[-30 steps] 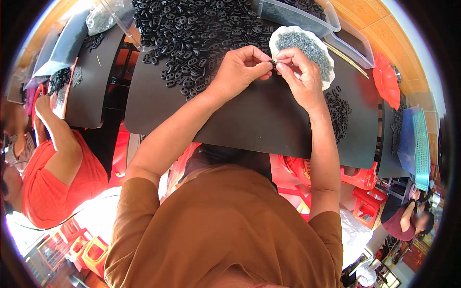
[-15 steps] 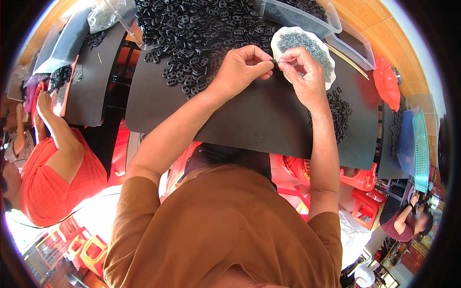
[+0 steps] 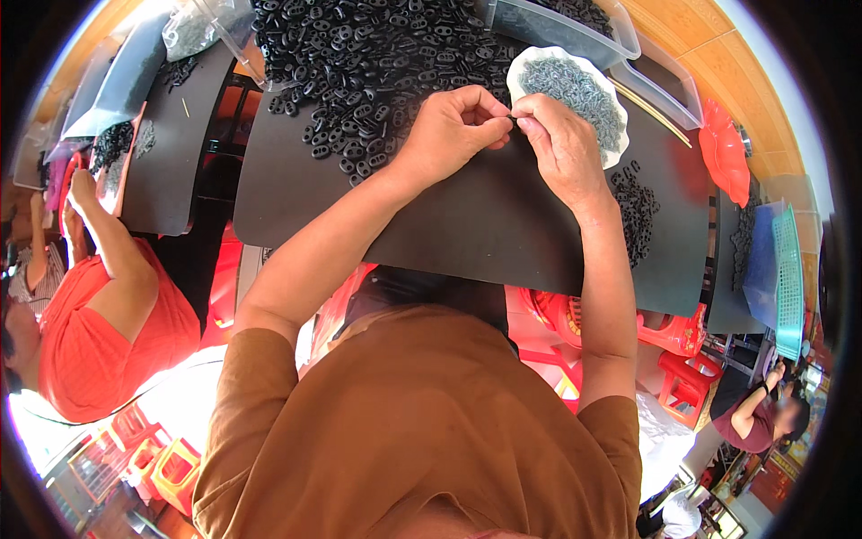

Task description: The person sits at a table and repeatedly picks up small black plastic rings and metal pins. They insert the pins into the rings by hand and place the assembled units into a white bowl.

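My left hand (image 3: 452,135) is closed in a pinch over the dark table, its thumb and fingertips around a small black plastic piece (image 3: 513,119). From the other side my right hand (image 3: 567,153) meets it, thumb and forefinger pinched at the same piece; any smaller part between those fingers is hidden. A big heap of black oval pieces with two holes (image 3: 359,54) spreads beyond my left hand. Just past my right hand stands a white scalloped dish (image 3: 620,144) filled with small grey coil springs (image 3: 570,85).
Right of my right forearm lies a smaller pile of black parts (image 3: 634,211). Clear plastic bins (image 3: 557,34) line the far edge, with thin sticks (image 3: 660,117) and a red petal-shaped dish (image 3: 723,153) to the right. A person in red (image 3: 117,314) works at the left-hand table.
My right hand has turned over and its fingers have folded down, so its back now shows more. The left hand keeps its pinch in nearly the same place.
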The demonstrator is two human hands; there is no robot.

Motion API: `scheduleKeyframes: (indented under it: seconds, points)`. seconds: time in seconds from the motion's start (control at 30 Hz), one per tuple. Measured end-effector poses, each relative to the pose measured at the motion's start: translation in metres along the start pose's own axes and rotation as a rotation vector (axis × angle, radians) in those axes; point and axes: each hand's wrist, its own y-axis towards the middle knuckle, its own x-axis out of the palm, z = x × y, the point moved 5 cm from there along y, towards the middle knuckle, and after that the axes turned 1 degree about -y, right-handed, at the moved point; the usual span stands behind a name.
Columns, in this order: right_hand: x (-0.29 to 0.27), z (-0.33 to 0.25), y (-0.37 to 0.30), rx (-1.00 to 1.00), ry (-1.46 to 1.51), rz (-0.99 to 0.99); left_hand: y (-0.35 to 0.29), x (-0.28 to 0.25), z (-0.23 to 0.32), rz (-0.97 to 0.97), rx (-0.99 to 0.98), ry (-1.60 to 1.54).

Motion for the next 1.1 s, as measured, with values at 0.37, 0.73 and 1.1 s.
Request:
scheduleKeyframes:
  seconds: [0.37, 0.73, 1.1]
  points:
    - [0.008, 0.033, -0.008, 0.406, 0.505, -0.066, 0.001, -0.002, -0.003, 0.021, -0.017, -0.119]
    - [0.002, 0.024, -0.006, 0.181, 0.267, 0.057, -0.001, 0.001, -0.002, -0.088, -0.122, -0.384]
    - [0.002, 0.022, -0.007, 0.243, 0.365, 0.072, 0.003, -0.005, -0.01, -0.071, -0.138, -0.443]
